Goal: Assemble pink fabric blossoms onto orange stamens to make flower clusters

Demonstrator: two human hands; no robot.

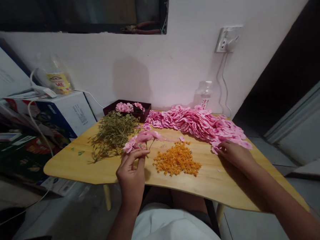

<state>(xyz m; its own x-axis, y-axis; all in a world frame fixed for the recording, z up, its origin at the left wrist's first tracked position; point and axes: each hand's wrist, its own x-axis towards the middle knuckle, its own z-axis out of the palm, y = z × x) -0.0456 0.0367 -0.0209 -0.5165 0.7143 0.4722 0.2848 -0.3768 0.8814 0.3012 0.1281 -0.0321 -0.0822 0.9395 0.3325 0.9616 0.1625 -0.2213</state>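
Observation:
Between the thumb and fingers of my left hand (132,171) is the stem of a pink artificial flower sprig (141,138), its blooms raised above the table. My right hand (237,155) reaches to the near right end of a long heap of pink petals (195,123), fingertips closed at a petal there; how firmly they grip it is hidden. A pile of small orange flower pieces (178,159) lies on the table between my hands. Left of the sprig sits a bundle of green stems (114,129).
At the back of the wooden table (79,167) stand a dark red box (146,113) with pink flowers in it and a clear bottle (206,94). Stacked cartons (70,110) are at left. A plugged-in cable (223,73) hangs down the wall.

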